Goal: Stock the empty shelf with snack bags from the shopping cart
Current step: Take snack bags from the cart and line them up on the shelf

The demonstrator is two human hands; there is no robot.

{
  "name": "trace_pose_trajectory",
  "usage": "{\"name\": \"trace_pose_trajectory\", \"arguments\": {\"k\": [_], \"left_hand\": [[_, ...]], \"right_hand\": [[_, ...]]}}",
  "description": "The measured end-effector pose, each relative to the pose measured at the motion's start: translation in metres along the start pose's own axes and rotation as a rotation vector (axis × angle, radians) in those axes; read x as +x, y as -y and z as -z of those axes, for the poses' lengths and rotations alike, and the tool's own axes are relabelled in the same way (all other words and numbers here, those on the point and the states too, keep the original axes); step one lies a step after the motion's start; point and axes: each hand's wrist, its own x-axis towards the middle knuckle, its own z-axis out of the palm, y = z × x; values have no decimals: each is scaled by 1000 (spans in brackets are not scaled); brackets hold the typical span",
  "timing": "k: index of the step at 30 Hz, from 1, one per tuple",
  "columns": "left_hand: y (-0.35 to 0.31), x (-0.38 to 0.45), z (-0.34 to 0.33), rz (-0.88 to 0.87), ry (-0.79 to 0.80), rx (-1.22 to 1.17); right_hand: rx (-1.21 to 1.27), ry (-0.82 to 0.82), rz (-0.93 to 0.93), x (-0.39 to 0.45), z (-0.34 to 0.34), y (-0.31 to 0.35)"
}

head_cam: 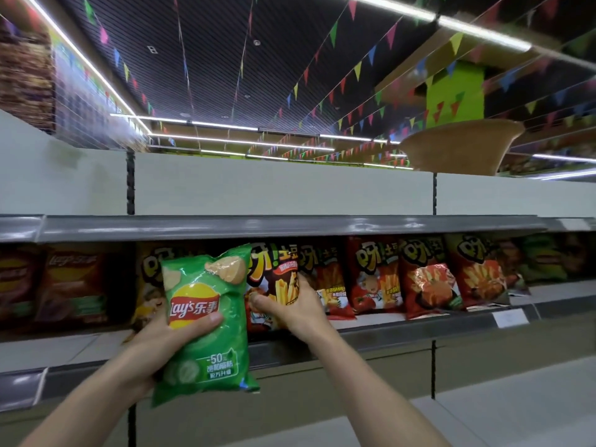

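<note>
Left hand (167, 337) grips a green Lay's bag (203, 321) marked "-50%" before the shelf lip (403, 330); at 3 o'clock, right hand (290, 309) pinches a shelved fries bag (277, 279).

Head camera, close before the shelf

One wide-angle view from the person's head, facing forward and tilted up: shelf (290, 225) near across the middle, ceiling (225, 59) toward 12 o'clock, forearms entering from 6 o'clock.
</note>
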Motion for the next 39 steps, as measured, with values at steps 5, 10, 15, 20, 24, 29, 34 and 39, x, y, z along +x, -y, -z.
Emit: {"name": "trace_pose_trajectory", "arguments": {"k": [5, 10, 15, 20, 24, 29, 34, 39], "left_hand": [[0, 3, -1, 4, -53, 12], [-9, -6, 1, -35, -192, -22], [-10, -13, 1, -39, -288, -16], [-1, -17, -5, -24, -340, -2], [1, -23, 0, -13, -379, -16], [5, -37, 24, -24, -459, -46], [5, -39, 18, -28, -445, -74], [6, -26, 4, -10, -438, -28]], "right_hand": [[36, 29, -8, 4, 2, -4], [54, 69, 26, 5, 15, -8], [60, 123, 36, 12, 25, -15], [-87, 108, 84, 21, 18, -22], [-143, 129, 8, 30, 20, -18], [-56, 203, -67, 33, 23, -21], [-212, 234, -73, 17, 14, -3], [-193, 252, -100, 16, 18, -3]]}}
